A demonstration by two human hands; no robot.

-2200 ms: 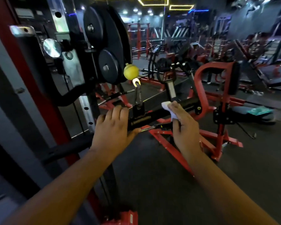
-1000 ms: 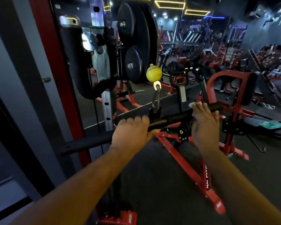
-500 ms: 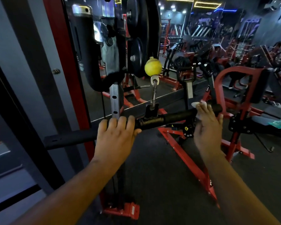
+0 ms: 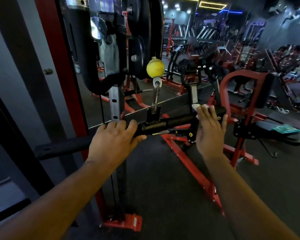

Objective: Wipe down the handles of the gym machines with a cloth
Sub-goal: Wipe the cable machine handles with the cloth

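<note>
A black straight cable bar [image 4: 173,122] hangs level from a silver carabiner [image 4: 156,97] under a yellow ball stopper [image 4: 155,67]. My left hand [image 4: 114,141] grips the bar just left of its centre swivel, fingers curled over the top. My right hand [image 4: 209,129] wraps a white cloth [image 4: 196,106] around the bar's right grip, close to its end cap [image 4: 221,110]. Only a small corner of the cloth shows above my fingers.
Black weight plates [image 4: 145,37] and a red upright [image 4: 62,66] of the cable machine stand just behind the bar. A red-framed machine [image 4: 232,80] with a black bench pad [image 4: 275,134] sits to the right. Dark rubber floor [image 4: 163,187] lies below. More machines fill the background.
My right hand with the cloth has slid outward along the right grip toward the end cap. My left hand has kept its hold near the centre. My view has shifted closer to the machine.
</note>
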